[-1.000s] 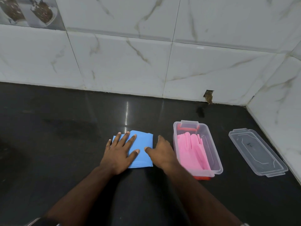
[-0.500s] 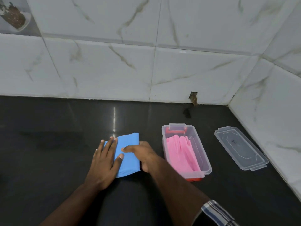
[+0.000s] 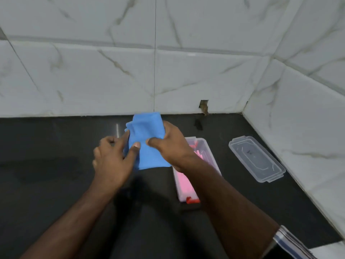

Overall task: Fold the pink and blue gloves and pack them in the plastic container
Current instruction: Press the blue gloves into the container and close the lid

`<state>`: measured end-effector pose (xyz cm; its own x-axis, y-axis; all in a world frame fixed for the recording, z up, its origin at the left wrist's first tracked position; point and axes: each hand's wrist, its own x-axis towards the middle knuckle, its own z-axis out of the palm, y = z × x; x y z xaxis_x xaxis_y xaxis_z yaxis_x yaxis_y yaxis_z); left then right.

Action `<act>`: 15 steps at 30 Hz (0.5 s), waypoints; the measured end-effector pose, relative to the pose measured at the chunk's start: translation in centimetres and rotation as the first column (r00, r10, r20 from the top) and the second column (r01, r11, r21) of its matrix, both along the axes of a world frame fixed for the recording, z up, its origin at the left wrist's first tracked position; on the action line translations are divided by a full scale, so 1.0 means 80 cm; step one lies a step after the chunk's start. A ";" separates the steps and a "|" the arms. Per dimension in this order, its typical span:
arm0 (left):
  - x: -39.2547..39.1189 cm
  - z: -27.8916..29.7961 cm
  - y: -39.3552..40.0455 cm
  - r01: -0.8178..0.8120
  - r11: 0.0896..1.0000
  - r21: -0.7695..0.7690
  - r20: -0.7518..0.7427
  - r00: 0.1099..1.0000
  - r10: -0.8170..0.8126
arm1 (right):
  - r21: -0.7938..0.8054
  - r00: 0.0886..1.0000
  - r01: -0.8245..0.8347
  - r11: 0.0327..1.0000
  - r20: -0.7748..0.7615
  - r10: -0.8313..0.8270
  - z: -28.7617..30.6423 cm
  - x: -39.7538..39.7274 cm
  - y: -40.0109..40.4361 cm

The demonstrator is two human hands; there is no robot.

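The folded blue gloves [image 3: 147, 139] are lifted off the black counter, held between both hands. My right hand [image 3: 169, 144] grips their right side with thumb in front and fingers behind. My left hand [image 3: 113, 156] pinches the left edge, thumb on the front face. The clear plastic container [image 3: 211, 156] with a red clip sits just right of my right wrist, and the pink gloves [image 3: 183, 182] lie inside it, partly hidden by my right forearm.
The clear lid [image 3: 256, 160] lies flat to the right of the container, near the right wall. White marble tiles close off the back and right side. A chipped hole [image 3: 203, 106] marks the back wall's base. Dark counter [image 3: 46, 156] stretches left.
The blue gloves lay flat on the counter under both hands; now both hands have picked them up and raised them, shifted toward the container. The camera has moved closer.
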<state>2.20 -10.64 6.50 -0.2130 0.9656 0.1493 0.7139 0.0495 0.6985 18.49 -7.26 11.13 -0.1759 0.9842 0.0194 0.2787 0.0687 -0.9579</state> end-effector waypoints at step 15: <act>0.116 0.059 0.001 0.164 0.960 -0.229 0.965 0.165 0.202 | 0.263 0.773 -0.437 0.860 0.599 0.209 -0.013 0.130 -0.055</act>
